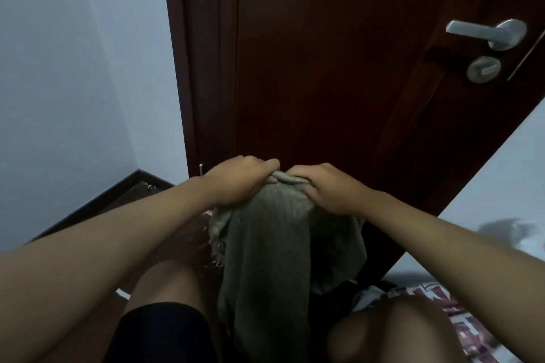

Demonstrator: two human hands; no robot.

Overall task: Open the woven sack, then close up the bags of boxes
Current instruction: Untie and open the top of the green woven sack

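Note:
A grey-green woven sack (265,250) hangs upright between my knees, its frayed edge showing at the left. My left hand (239,183) grips the gathered top of the sack from the left. My right hand (321,188) grips the same bunched top from the right, knuckles close to those of the left. A twisted fold of the sack's mouth shows between the two hands. What is inside the sack is hidden, and no bags of boxes are in view.
A dark wooden door (339,82) with a metal lever handle (489,32) stands right behind the sack. A pale wall (82,68) is at the left with a dark skirting (97,203). A patterned cloth (436,303) lies at the lower right.

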